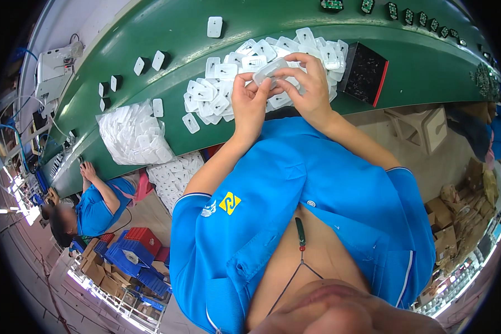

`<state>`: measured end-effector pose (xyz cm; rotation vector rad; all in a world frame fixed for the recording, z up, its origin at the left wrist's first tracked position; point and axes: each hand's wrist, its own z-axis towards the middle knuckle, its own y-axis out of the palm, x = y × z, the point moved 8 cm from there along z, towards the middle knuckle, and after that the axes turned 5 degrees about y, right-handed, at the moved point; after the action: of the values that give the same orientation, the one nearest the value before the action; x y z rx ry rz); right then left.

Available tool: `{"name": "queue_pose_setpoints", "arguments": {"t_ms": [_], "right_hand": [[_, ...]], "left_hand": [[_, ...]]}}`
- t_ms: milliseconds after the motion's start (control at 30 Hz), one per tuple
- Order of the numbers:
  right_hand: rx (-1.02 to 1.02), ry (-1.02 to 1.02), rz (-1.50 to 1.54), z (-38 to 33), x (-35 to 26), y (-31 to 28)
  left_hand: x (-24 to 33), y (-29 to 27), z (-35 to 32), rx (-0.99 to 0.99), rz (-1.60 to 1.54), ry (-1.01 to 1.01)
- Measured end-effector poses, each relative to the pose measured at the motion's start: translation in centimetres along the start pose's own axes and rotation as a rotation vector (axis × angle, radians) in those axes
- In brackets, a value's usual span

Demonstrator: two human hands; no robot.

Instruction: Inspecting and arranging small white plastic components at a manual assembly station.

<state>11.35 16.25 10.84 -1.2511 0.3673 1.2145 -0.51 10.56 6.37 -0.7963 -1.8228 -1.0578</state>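
Between my two hands I hold up a white rounded plastic cover [269, 70], tilted above a heap of similar pieces. My left hand [249, 106] pinches its left end with thumb and fingers. The fingers of my right hand [310, 91] grip its right end, one of them along the top edge. Spread beneath and around both hands is the pile of white plastic covers [206, 92], many with a small dark mark at the centre. Right of the pile stands a black box [364, 74] with a red edge, holding small dark pieces too fine to make out.
A clear plastic bag [133, 133] of white covers lies left on the green bench [222, 143]. Black-sided white units [141, 66] dot the bench's left; circuit-board units [393, 11] line the far right. A co-worker [97, 206] sits left. A stool [423, 128] stands right.
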Motion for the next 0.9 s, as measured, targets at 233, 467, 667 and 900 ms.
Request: {"name": "queue_pose_setpoints", "arguments": {"t_ms": [233, 467, 667, 900], "right_hand": [[0.019, 0.033, 0.116, -0.1, 0.4, -0.2], [-0.171, 0.144, 0.130, 0.9, 1.4, -0.5], [-0.483, 0.167, 0.016, 0.6, 2.8, 0.7], [-0.394, 0.346, 0.200, 0.5, 4.6, 0.5]], "left_hand": [[0.2, 0.0, -0.3, -0.002, -0.004, 0.021], [-0.7, 0.3, -0.3, -0.131, 0.114, 0.060], [-1.6, 0.9, 0.1, -0.250, 0.211, -0.015], [-1.3, 0.9, 1.5, -0.162, 0.077, -0.080]]}}
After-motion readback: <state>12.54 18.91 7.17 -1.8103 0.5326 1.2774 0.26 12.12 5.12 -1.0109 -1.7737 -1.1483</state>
